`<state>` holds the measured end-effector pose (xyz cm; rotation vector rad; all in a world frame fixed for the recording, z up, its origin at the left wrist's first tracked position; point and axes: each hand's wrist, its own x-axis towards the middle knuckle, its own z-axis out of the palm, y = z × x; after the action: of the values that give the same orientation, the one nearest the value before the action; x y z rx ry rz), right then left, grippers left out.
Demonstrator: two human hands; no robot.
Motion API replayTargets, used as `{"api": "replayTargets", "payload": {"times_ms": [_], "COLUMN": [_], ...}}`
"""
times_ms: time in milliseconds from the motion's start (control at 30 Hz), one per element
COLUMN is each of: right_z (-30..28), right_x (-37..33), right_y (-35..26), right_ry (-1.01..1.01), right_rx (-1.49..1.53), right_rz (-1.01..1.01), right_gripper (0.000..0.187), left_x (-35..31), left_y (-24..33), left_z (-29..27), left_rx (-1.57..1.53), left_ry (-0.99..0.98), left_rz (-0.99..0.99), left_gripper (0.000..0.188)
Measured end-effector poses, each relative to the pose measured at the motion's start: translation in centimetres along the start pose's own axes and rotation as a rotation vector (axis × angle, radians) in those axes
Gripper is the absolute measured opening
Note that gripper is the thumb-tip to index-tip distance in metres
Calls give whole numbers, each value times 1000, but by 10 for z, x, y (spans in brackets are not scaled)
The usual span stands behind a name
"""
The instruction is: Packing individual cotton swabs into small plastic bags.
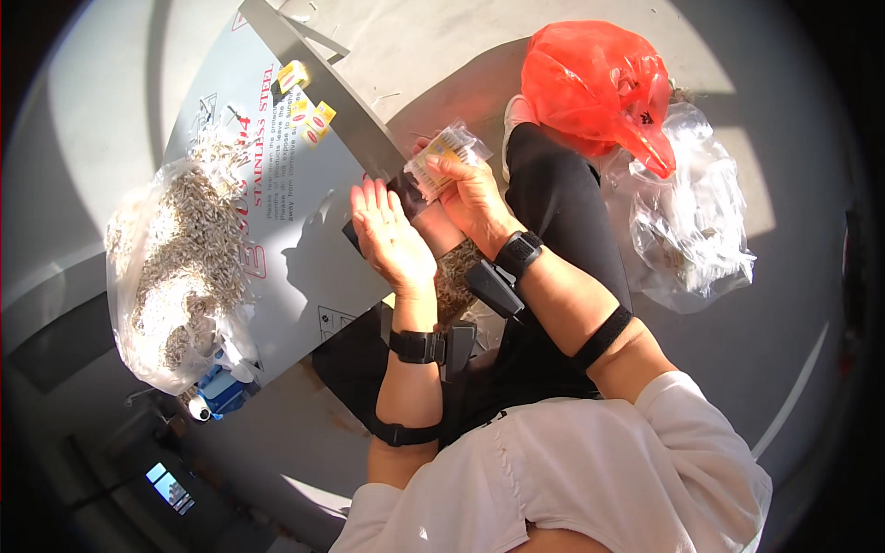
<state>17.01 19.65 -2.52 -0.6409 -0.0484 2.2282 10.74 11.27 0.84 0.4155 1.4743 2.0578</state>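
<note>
Between the thumb and fingers of my right hand (475,195) is a small clear plastic packet (442,164) with yellow print and rows of thin pieces in it. To its left, my left hand (392,241) is open, palm showing and fingers stretched, with nothing in it. Below the hands, partly hidden by my right wrist, lies a mass of small brownish pieces (454,281) in a container whose shape I cannot make out. At the left, a clear plastic bag (124,276) holds a heap of small pale pieces (189,235), some spilling onto the table.
The grey table (318,240) carries red and black print and several small yellow-and-white cards (309,115). A blue-and-white object (219,392) sits beside the heap. On the floor at right are a red plastic bag (590,78) and a clear bag (691,212) of plastic packets, near my leg (562,198).
</note>
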Motion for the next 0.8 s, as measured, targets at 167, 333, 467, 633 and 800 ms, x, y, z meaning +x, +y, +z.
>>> {"api": "replayTargets", "payload": {"times_ms": [167, 333, 467, 633, 800], "right_z": [5, 9, 8, 1, 2], "right_x": [2, 0, 0, 0, 1], "right_y": [1, 5, 5, 8, 7], "right_ry": [98, 82, 23, 3, 17], "right_rx": [117, 53, -31, -47, 22], "right_rz": [-43, -54, -92, -98, -55], "right_gripper": [37, 36, 35, 33, 32], "left_x": [-37, -23, -15, 0, 10], "left_y": [12, 18, 21, 29, 23], "left_z": [-1, 0, 6, 6, 0], "left_rx": [31, 5, 34, 65, -38], "left_ry": [-47, -76, -67, -112, -63], "left_rz": [-246, -305, -404, -514, -358], "left_gripper": [81, 89, 90, 88, 94]}}
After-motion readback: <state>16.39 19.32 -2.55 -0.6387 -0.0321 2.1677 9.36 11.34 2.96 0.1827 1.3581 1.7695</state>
